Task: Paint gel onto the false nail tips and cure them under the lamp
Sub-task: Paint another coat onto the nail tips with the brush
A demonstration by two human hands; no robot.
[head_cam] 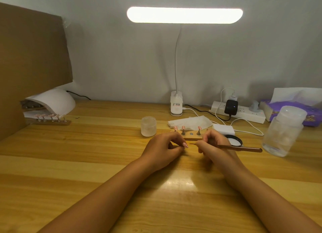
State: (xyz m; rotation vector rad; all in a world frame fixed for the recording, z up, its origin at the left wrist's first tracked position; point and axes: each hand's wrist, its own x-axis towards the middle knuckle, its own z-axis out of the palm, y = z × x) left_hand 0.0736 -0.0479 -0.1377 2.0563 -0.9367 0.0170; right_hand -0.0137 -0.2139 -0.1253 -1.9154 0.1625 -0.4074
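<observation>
The left hand (163, 148) pinched a pink nail tip (186, 145). The right hand (213, 146) clamped the brush (244, 147), its point just beside the tip. The wooden stand (191, 136) stood just behind them, and wide counter (78, 163) spread to the left.

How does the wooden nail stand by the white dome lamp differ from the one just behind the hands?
The far stand carries a close-packed row of tips; the near stand shows three tips and a bare spot. The far one lies in front of the dome lamp, in full view; the near one sits mid-table, its right end hidden by the right hand. Both are wooden strips bearing pinkish tips on small posts.
</observation>
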